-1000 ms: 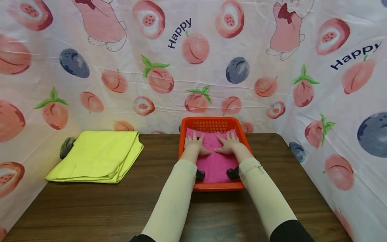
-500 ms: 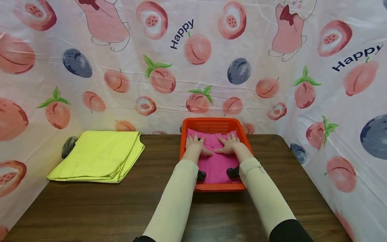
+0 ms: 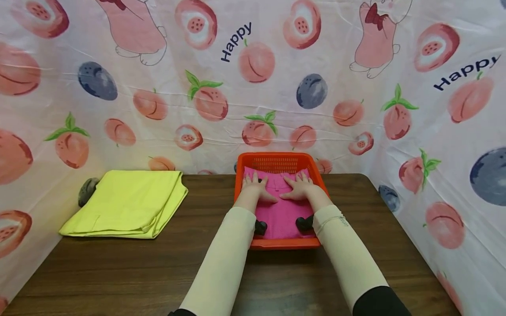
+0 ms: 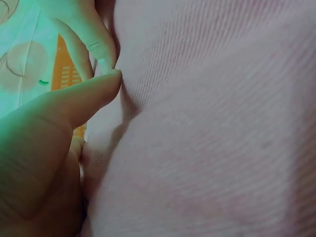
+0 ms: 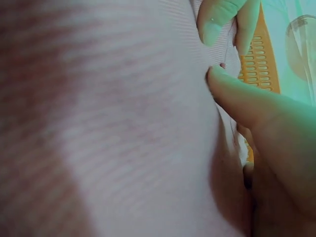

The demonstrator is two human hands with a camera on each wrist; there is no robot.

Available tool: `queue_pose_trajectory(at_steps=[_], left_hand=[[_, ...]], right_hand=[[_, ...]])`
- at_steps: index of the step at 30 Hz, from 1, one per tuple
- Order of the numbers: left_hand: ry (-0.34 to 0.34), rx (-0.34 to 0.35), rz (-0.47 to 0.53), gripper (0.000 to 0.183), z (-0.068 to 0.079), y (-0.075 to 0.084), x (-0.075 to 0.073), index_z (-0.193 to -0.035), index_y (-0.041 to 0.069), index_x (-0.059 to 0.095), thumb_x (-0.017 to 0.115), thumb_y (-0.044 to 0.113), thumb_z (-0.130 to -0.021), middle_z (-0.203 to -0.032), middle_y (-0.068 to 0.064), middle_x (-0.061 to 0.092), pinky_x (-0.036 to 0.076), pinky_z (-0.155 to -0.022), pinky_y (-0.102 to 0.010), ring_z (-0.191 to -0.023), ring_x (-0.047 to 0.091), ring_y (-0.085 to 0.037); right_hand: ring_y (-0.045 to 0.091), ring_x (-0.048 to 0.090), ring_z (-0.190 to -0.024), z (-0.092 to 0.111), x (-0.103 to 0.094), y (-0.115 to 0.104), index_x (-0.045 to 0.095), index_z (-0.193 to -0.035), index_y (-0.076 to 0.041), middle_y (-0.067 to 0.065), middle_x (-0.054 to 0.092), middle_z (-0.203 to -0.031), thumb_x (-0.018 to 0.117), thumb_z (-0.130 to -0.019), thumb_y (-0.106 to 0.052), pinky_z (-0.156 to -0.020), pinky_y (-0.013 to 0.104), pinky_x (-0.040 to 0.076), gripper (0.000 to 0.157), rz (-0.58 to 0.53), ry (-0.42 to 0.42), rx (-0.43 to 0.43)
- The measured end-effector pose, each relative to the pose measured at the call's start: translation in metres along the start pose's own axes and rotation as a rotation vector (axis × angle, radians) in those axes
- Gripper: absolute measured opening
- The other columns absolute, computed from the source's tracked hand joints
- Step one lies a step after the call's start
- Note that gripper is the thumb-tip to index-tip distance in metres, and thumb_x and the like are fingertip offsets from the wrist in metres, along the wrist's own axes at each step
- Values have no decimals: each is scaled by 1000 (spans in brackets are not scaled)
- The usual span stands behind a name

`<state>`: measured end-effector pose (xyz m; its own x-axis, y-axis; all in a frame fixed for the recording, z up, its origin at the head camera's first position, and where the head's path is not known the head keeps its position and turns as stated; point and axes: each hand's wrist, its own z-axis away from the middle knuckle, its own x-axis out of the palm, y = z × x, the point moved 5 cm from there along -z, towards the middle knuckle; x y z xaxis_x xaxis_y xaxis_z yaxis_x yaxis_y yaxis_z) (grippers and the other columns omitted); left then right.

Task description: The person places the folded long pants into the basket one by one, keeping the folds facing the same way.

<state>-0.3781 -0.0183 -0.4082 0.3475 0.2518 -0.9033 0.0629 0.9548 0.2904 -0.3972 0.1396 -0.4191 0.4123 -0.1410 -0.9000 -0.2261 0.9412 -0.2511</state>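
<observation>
A folded pink garment with a seamed, waistband-like upper edge lies in an orange plastic basket. On its left half rests my left hand, fingers spread and pointing to the far side. My right hand lies likewise on the right half, its thumb pointing inward towards the other. The left wrist view has the ribbed cloth close up, with the thumb against it. In the right wrist view the thumb and fingers touch the same cloth, beside the basket's slotted wall.
A folded yellow garment lies on the brown wooden table to the left. Behind it sits a dark rounded object. A fruit-patterned curtain encloses the back and sides, close behind the basket.
Both hands stay on the pink garment in the same pose. Only the head view shifts slightly.
</observation>
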Motion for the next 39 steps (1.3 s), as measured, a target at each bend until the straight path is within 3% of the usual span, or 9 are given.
queue_pose_trajectory(at_steps=[5,11,18,23,28,39], left_hand=[[-18,24,31,89,-3,-1,2,-155,21,18,63,54,-85,-158,-17,-10,-4,-113,-48,-140,-18,-39],[31,56,46,80,0,0,-3,-154,20,24,61,47,-88,-158,-16,-6,-1,-113,-50,-141,-15,-38],[44,54,-7,76,-12,-3,-1,-153,22,26,60,45,-90,-159,-13,-7,-6,-112,-48,-141,-17,-35],[49,74,-100,75,-6,-1,0,-154,24,23,58,47,-91,-159,-13,-6,-9,-111,-50,-141,-19,-35],[87,103,-156,75,4,1,-6,-153,24,26,59,48,-90,-159,-15,0,-3,-111,-53,-142,-12,-38],[108,124,-165,72,17,-4,-24,-153,22,27,56,47,-92,-158,-17,7,-2,-110,-57,-143,-7,-37]], right_hand=[[44,-7,-140,-2,-2,1,18,-154,-13,29,8,-154,52,-94,-50,-110,58,2,79,-6,28,-11],[43,-6,-141,4,-8,-2,19,-154,-10,28,10,-154,53,-94,-47,-111,56,3,78,-36,49,-21],[45,-5,-140,7,-12,-4,22,-153,-7,30,12,-153,55,-94,-44,-111,56,4,76,-33,69,-45],[46,-4,-140,11,-13,-6,22,-152,-7,30,10,-153,55,-95,-44,-111,56,5,76,-3,64,-39],[46,-4,-140,14,-15,-8,23,-152,-8,29,6,-154,54,-95,-43,-110,57,6,74,5,45,-38],[46,4,-140,20,-27,-11,26,-152,-9,30,6,-154,58,-93,-38,-106,63,17,73,-19,101,-57]])
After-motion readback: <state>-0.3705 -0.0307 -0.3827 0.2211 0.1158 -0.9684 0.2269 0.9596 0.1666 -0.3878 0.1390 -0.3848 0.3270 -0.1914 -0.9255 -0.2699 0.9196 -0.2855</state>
